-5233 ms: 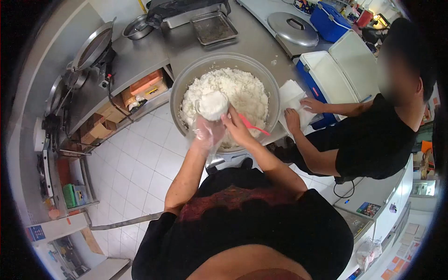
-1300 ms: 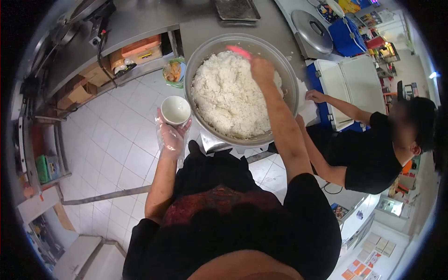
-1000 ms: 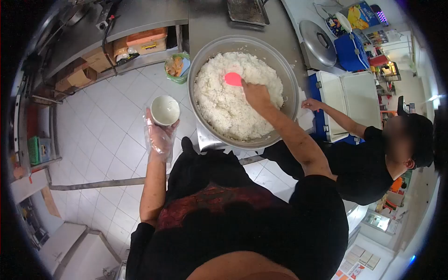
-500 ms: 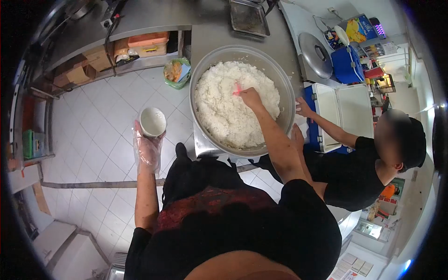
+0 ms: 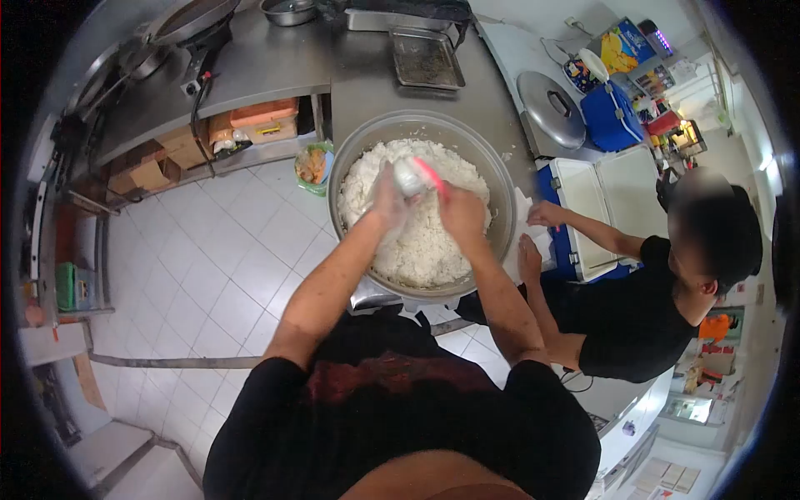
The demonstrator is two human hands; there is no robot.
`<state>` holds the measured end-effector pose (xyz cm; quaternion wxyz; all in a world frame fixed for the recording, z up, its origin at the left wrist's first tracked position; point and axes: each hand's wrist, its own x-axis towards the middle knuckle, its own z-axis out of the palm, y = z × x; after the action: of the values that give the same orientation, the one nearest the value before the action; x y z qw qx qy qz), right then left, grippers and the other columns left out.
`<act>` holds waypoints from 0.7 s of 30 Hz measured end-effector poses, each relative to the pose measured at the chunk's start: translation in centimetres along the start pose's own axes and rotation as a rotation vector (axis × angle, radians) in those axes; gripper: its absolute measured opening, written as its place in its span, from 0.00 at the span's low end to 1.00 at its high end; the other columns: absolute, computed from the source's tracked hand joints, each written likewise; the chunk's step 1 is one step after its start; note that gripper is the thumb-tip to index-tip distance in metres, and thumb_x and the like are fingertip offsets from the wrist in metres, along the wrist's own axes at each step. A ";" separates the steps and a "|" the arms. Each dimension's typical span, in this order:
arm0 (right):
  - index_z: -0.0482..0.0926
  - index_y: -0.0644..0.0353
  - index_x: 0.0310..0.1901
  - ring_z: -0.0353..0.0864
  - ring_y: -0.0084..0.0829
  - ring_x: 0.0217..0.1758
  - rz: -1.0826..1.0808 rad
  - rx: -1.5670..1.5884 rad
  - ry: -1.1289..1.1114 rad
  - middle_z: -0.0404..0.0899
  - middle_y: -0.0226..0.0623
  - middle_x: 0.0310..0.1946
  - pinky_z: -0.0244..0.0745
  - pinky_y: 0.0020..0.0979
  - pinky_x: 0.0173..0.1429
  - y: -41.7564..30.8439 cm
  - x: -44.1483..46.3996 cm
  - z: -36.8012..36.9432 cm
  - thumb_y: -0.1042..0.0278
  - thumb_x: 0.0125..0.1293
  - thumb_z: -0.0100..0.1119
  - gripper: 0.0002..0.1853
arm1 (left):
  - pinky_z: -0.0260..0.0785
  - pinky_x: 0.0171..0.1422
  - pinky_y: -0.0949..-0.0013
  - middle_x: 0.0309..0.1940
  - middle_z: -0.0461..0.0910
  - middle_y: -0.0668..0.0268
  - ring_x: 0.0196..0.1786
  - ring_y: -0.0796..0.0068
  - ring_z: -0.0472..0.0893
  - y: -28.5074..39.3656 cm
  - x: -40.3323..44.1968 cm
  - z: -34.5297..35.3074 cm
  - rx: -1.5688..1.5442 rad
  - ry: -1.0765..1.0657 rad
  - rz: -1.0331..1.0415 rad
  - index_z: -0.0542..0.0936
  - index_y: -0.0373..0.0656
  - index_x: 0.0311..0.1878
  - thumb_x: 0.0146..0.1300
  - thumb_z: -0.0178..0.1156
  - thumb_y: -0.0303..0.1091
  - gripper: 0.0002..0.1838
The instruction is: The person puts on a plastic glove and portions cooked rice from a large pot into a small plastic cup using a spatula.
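Note:
A large round metal pot (image 5: 339, 167) holds a mound of white rice (image 5: 425, 250). Over the rice, my left hand (image 5: 388, 200), in a clear plastic glove, holds a small white bowl (image 5: 407, 177), blurred by motion and tilted. My right hand (image 5: 460, 207) grips a pink paddle (image 5: 428, 173), whose blade is at the bowl's rim. How much rice is in the bowl cannot be made out.
A co-worker (image 5: 637, 275) stands at the right, hands by white paper (image 5: 522, 221) beside the pot. Behind are an open blue cooler (image 5: 583, 208), a metal lid (image 5: 551, 111) and a tray (image 5: 427, 60). A green-rimmed bag (image 5: 314, 167) lies left of the pot.
My left hand has brought the bowl from above the floor at the left to over the rice. My right hand has raised the paddle out of the rice to the bowl.

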<state>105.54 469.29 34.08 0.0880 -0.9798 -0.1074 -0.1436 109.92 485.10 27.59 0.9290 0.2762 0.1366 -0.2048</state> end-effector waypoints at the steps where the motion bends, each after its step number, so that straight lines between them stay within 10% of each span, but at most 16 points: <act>1: 0.83 0.61 0.45 0.81 0.41 0.23 -0.001 -0.052 0.000 0.81 0.39 0.23 0.73 0.42 0.28 -1.1 -0.8 0.2 0.63 0.66 0.56 0.13 | 0.69 0.54 0.59 0.62 0.68 0.64 0.53 0.65 0.75 -0.5 0.3 0.2 -0.034 0.068 -0.036 0.66 0.57 0.66 0.68 0.42 0.68 0.32; 7: 0.82 0.57 0.48 0.82 0.51 0.30 0.164 0.074 -0.044 0.83 0.44 0.28 0.77 0.48 0.37 -0.6 -1.1 -5.5 0.59 0.69 0.53 0.15 | 0.69 0.62 0.56 0.60 0.73 0.59 0.60 0.61 0.74 0.5 -2.9 2.6 -0.106 0.168 -0.169 0.67 0.49 0.67 0.73 0.31 0.65 0.35; 11: 0.85 0.57 0.45 0.77 0.33 0.21 0.194 0.854 0.093 0.80 0.30 0.21 0.73 0.38 0.30 5.5 -3.2 0.1 0.58 0.70 0.54 0.14 | 0.68 0.54 0.66 0.58 0.76 0.67 0.55 0.69 0.76 0.4 -2.5 2.1 -0.051 0.119 -0.101 0.70 0.54 0.65 0.72 0.32 0.66 0.33; 13: 0.84 0.62 0.41 0.78 0.28 0.26 0.866 0.994 -0.385 0.84 0.40 0.29 0.74 0.35 0.36 0.6 -3.7 -3.9 0.62 0.72 0.51 0.14 | 0.68 0.54 0.65 0.58 0.76 0.68 0.55 0.70 0.76 0.2 -3.2 3.8 0.126 0.172 -0.032 0.70 0.53 0.65 0.73 0.31 0.64 0.32; 18: 0.85 0.57 0.40 0.67 0.20 0.18 0.425 0.864 0.011 0.70 0.27 0.15 0.59 0.24 0.20 -1.3 -5.6 4.4 0.62 0.73 0.49 0.14 | 0.74 0.51 0.58 0.51 0.79 0.60 0.49 0.65 0.80 -0.6 -4.7 4.1 0.313 0.076 -0.079 0.71 0.44 0.62 0.76 0.29 0.57 0.31; 21: 0.84 0.54 0.37 0.57 0.16 0.12 0.740 1.169 -0.496 0.57 0.21 0.11 0.48 0.24 0.14 1.4 -3.6 -1.6 0.62 0.72 0.52 0.12 | 0.76 0.49 0.57 0.53 0.78 0.59 0.51 0.64 0.81 -0.8 -4.2 2.1 0.313 0.141 -0.003 0.70 0.43 0.64 0.76 0.31 0.57 0.31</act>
<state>102.11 466.98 34.30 0.6119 -0.7489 0.1544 0.2020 106.16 484.52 30.46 0.8625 0.4312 0.1683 -0.2048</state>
